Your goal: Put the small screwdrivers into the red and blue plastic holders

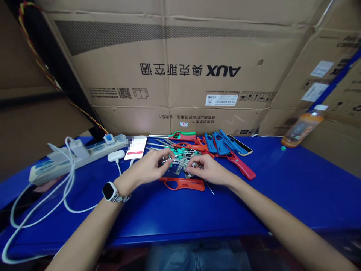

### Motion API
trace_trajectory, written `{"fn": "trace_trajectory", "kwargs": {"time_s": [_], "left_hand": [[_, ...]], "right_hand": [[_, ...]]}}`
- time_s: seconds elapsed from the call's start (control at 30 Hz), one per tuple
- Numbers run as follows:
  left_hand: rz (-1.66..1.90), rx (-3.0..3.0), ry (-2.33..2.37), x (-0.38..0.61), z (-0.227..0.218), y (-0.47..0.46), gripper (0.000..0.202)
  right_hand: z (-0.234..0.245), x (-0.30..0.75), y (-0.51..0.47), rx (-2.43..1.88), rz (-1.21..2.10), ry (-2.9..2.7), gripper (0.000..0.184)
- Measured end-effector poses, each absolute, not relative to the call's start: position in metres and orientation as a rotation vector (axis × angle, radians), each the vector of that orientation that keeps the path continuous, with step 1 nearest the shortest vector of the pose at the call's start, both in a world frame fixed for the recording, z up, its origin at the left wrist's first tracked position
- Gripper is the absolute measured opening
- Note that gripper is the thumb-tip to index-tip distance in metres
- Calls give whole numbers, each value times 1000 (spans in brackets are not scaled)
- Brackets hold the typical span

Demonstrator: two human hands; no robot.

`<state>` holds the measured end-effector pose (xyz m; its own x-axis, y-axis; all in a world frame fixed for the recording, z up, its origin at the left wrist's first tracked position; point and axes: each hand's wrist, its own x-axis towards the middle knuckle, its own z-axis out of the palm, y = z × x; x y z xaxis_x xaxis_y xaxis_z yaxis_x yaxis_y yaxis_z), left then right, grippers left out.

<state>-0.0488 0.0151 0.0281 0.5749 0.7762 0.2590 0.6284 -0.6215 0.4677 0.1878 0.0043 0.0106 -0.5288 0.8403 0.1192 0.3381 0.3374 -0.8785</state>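
My left hand, with a smartwatch on its wrist, pinches a thin metal rod over the blue table. My right hand meets it from the right, fingers closed on small clear and metal parts that I cannot name. Both hands hover above an orange-red plastic handle shell lying flat. Just behind the hands lies a heap of small green parts and metal rods.
Red, blue and green handle shells are piled at the back, beside a phone. Another phone, a white charger and a power strip with white cables lie left. An orange bottle leans at right. Cardboard boxes wall the back.
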Motion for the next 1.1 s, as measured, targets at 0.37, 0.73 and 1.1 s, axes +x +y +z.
{"fn": "trace_trajectory", "kwargs": {"time_s": [0.37, 0.73, 1.1], "left_hand": [[799, 2884, 642, -41, 24, -2, 13], [591, 3022, 567, -42, 11, -3, 24], [549, 2855, 663, -45, -3, -9, 22]], "right_hand": [[4, 189, 8, -982, 1151, -2145, 23], [0, 187, 3, -1028, 931, -2269, 15], [3, 189, -12, -1047, 383, -2448, 19]]}}
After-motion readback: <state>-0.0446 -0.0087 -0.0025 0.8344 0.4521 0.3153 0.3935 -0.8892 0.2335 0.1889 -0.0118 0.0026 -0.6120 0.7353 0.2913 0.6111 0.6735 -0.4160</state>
